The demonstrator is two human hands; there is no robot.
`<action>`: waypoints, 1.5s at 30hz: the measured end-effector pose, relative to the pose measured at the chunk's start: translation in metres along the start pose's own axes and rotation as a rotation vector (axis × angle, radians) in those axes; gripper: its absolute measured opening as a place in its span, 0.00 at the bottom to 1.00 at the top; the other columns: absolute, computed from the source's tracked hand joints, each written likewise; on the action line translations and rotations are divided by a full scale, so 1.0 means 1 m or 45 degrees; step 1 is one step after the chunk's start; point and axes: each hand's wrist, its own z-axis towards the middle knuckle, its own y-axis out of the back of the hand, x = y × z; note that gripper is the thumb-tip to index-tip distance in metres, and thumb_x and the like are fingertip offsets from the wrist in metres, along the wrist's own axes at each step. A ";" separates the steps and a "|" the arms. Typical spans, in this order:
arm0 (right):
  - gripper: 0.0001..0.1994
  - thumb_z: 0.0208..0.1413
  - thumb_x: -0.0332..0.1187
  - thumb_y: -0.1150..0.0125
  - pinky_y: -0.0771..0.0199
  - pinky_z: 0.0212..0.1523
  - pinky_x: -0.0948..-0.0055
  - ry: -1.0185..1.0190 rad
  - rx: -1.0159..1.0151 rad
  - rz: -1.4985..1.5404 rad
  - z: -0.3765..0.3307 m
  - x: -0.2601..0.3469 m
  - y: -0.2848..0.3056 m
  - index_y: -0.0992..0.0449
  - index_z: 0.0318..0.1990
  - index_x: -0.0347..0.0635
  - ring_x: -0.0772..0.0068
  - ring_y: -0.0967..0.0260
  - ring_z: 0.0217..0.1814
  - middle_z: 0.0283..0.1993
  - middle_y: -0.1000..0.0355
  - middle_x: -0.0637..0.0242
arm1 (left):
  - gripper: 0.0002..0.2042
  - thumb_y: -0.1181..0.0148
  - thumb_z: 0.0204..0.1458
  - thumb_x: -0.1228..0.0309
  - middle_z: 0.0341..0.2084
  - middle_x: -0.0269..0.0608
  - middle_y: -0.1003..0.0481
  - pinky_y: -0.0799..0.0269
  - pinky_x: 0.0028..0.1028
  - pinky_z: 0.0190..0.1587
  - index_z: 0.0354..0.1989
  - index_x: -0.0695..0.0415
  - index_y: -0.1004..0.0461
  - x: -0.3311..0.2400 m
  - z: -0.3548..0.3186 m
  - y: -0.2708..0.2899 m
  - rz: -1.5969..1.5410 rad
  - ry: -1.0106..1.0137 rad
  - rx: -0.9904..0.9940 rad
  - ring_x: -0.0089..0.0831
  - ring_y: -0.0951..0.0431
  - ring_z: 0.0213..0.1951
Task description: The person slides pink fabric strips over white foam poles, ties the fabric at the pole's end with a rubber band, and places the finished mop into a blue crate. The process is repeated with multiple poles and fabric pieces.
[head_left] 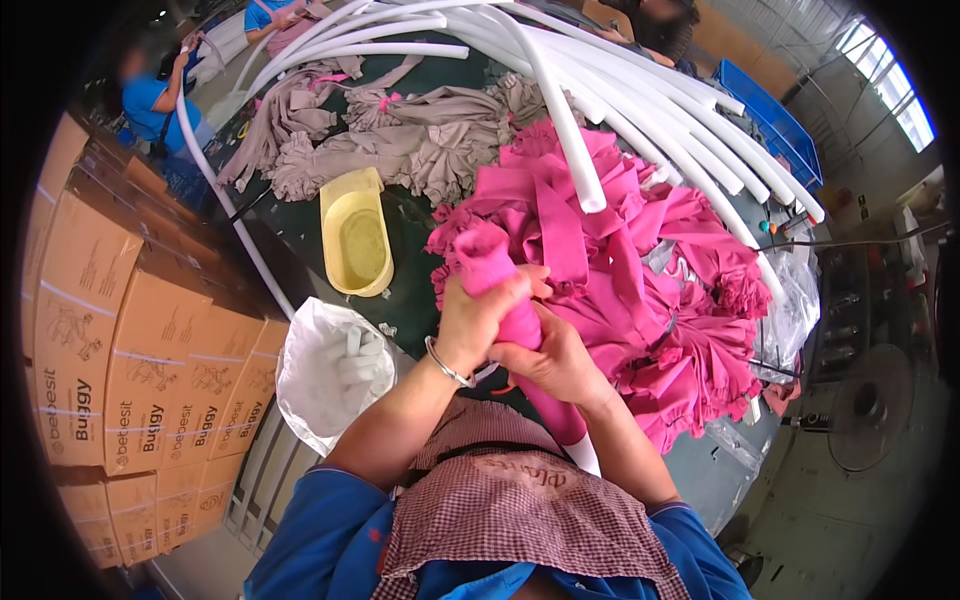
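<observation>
Currently: left hand and right hand, fingers closed on pink fabric sleeve over white foam tube, above table. Risk: sleeve may bunch or snag, or tube may slip from grip.

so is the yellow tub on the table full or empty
Empty, as far as shows: the yellow tub lies open side up on the dark table, with only its bare yellow bottom visible inside.

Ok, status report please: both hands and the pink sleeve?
Left hand and right hand both gripping pink fabric sleeve on white foam tube. Pink fabric pile directly behind.
</observation>
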 end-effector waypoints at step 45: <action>0.15 0.50 0.22 0.34 0.28 0.39 0.76 0.805 -0.341 -0.637 -0.048 -0.005 0.035 0.22 0.47 0.36 0.68 0.28 0.38 0.39 0.27 0.60 | 0.06 0.34 0.38 0.77 0.21 0.37 0.30 0.33 0.30 0.26 0.27 0.58 0.24 -0.070 -0.037 -0.009 1.381 -0.703 0.393 0.34 0.31 0.23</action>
